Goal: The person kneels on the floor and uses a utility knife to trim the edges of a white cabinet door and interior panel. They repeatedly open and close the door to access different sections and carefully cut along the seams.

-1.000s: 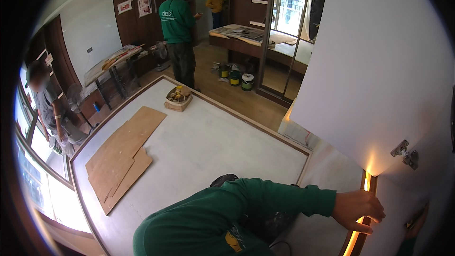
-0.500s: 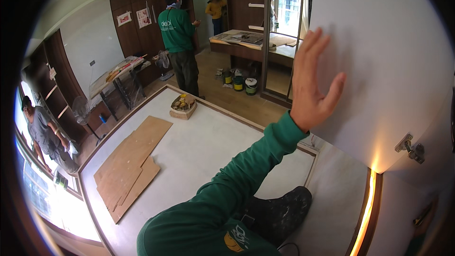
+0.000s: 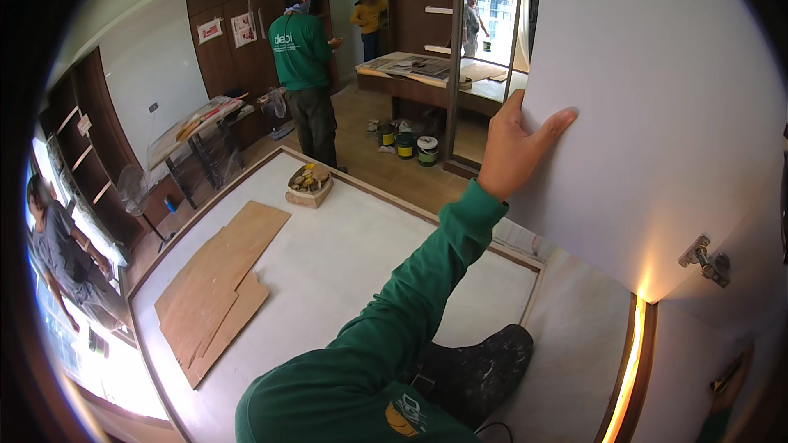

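A large white cabinet door stands swung out on my right. My left hand holds its edge, the thumb on the near face and the fingers curled behind, out of sight. Low on the door a metal hinge shows. Below it a glowing light strip runs along a brown edge. At the dim far right, inside the cabinet, my right hand is closed round a small dark and yellowish object, too dim to name.
My knee rests on a white, wood-rimmed platform. On it lie brown board sheets and a box of small items. Beyond are paint buckets, a worker in green, one in yellow and one in grey.
My left hand has gone from raised and spread in front of the door to gripping its edge, lower and farther left. The worker in grey has shifted at the left.
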A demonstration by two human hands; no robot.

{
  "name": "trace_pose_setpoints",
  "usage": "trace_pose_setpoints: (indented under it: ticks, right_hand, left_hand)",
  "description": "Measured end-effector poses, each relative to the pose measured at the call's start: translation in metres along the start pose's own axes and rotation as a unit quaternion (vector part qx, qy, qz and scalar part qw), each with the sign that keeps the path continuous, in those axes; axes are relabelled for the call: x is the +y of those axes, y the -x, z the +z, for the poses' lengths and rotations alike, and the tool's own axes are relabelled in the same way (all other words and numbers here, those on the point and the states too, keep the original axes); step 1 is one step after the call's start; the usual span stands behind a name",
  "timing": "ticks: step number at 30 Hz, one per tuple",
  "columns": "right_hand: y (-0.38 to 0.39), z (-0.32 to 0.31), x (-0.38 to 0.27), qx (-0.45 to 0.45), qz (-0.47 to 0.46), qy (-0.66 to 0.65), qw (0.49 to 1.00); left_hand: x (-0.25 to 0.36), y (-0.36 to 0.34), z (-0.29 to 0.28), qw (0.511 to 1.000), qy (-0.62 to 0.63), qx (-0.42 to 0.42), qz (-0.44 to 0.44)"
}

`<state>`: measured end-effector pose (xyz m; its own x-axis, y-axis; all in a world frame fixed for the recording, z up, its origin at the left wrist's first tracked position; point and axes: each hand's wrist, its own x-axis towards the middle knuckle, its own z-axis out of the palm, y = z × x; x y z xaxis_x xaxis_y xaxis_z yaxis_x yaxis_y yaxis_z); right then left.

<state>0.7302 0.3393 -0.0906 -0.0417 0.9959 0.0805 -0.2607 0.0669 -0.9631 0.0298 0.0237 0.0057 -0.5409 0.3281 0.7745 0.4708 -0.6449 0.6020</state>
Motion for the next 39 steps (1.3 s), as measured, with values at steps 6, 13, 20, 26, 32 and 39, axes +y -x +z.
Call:
trace_pose_setpoints:
  ticks: [6, 13, 20, 26, 32, 39]
  right_hand:
    - [-0.009, -0.014, 0.006, 0.021, -0.092, 0.109, 0.990]
    - [0.003, -0.002, -0.002, 0.032, -0.048, 0.112, 0.992]
    - [0.017, 0.025, 0.001, 0.015, -0.101, 0.070, 0.992]
    - [0.020, 0.031, -0.004, 0.066, -0.098, 0.141, 0.983]
    - [0.022, 0.031, -0.012, -0.131, -0.026, -0.015, 0.991]
    - [0.026, 0.032, -0.012, 0.025, -0.033, 0.024, 0.999]
  left_hand:
    - [-0.015, 0.008, -0.007, 0.997, 0.039, -0.037, -0.049]
    - [-0.020, 0.013, -0.007, 0.998, 0.043, -0.026, -0.032]
    - [-0.021, 0.015, -0.008, 0.999, 0.037, -0.028, -0.012]
    - [-0.021, 0.018, -0.007, 0.998, 0.051, -0.018, -0.015]
    - [-0.020, 0.019, -0.006, 0.998, 0.051, -0.011, -0.023]
    - [-0.027, 0.018, -0.006, 0.999, 0.000, 0.019, -0.035]
